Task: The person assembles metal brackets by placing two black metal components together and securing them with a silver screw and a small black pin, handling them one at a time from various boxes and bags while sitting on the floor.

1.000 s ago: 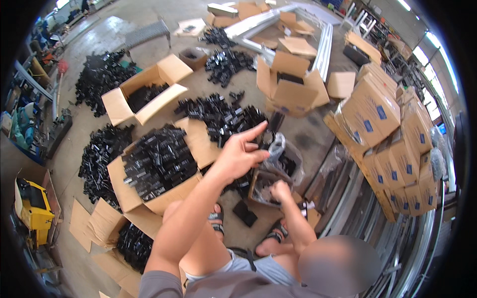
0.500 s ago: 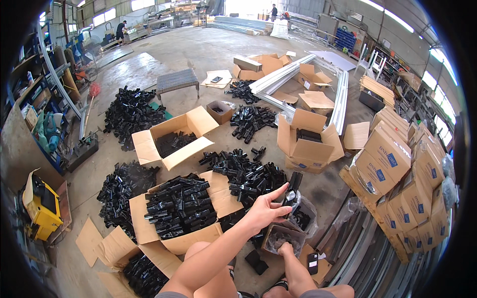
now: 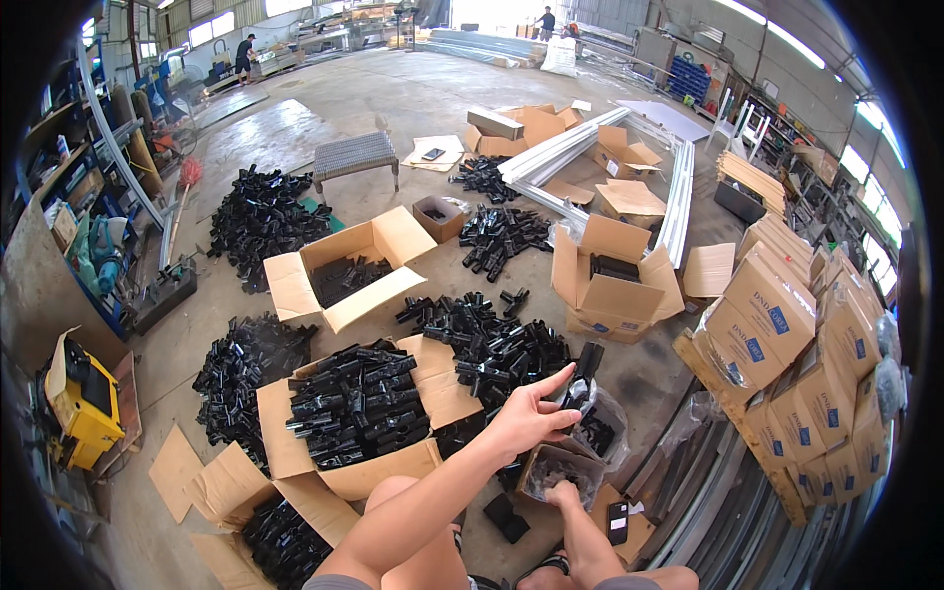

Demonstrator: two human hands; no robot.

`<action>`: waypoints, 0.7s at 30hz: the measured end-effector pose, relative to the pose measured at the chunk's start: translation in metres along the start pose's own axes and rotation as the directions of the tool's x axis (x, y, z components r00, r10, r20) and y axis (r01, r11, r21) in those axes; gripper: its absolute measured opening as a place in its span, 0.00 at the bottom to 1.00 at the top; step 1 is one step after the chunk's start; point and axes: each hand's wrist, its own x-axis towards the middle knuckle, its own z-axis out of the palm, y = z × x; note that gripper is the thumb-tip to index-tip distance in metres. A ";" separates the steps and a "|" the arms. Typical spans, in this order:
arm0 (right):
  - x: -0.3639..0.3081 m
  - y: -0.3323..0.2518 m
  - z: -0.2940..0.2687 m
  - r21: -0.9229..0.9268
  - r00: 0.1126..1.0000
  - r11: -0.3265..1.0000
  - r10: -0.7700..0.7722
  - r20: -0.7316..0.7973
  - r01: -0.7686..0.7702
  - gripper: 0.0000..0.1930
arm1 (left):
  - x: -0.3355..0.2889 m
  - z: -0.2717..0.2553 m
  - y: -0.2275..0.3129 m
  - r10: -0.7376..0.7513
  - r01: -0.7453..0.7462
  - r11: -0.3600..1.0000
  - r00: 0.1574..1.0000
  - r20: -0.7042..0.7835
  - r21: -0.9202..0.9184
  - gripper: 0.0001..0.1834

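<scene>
My left hand (image 3: pixel 533 421) is closed on a black tube-shaped fitting (image 3: pixel 588 362), pinching it between thumb and fingers in front of me. My right hand (image 3: pixel 563 494) is lowered into a small cardboard box (image 3: pixel 538 500) lined with clear plastic. Its fingers look bunched together, but what they hold cannot be made out. Just beyond that box stands a plastic-lined container (image 3: pixel 618 444) holding more dark pieces. Left of my arm, an open carton (image 3: pixel 277 433) is heaped with similar black fittings (image 3: pixel 354 408).
Piles of black fittings (image 3: pixel 251 364) lie around several open cartons (image 3: pixel 398 241). Stacked sealed boxes (image 3: pixel 762 305) rest on a pallet at right, beside long metal bars (image 3: pixel 678 521). A phone (image 3: pixel 618 523) lies near my right forearm. Two people work far off.
The view has shifted slightly. My right hand has moved a little within the small box, its fingers showing differently. My left hand still holds the black fitting in nearly the same place.
</scene>
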 end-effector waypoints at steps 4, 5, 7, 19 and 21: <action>-0.034 -0.022 -0.013 0.121 0.986 0.991 0.081 -0.147 -0.063 0.29 | -0.001 -0.009 -0.005 0.013 -0.013 1.000 0.999 -0.032 -0.005 0.45; -0.032 -0.017 -0.016 0.122 0.984 0.990 0.087 -0.155 -0.068 0.29 | 0.000 -0.007 -0.004 0.016 -0.016 1.000 1.000 -0.024 -0.007 0.45; -0.030 -0.006 -0.021 0.230 0.928 0.972 0.046 -0.371 0.044 0.24 | 0.002 -0.002 0.000 -0.007 0.007 1.000 1.000 -0.005 0.019 0.45; -0.192 -0.162 -0.252 0.660 0.652 -0.101 -0.101 -0.751 0.745 0.08 | -0.002 0.002 -0.005 0.018 -0.018 1.000 1.000 -0.003 0.011 0.46; -0.209 -0.174 -0.269 0.623 0.612 -0.085 -0.124 -0.781 0.778 0.08 | -0.004 0.007 -0.003 0.006 -0.007 0.999 1.000 0.015 0.038 0.46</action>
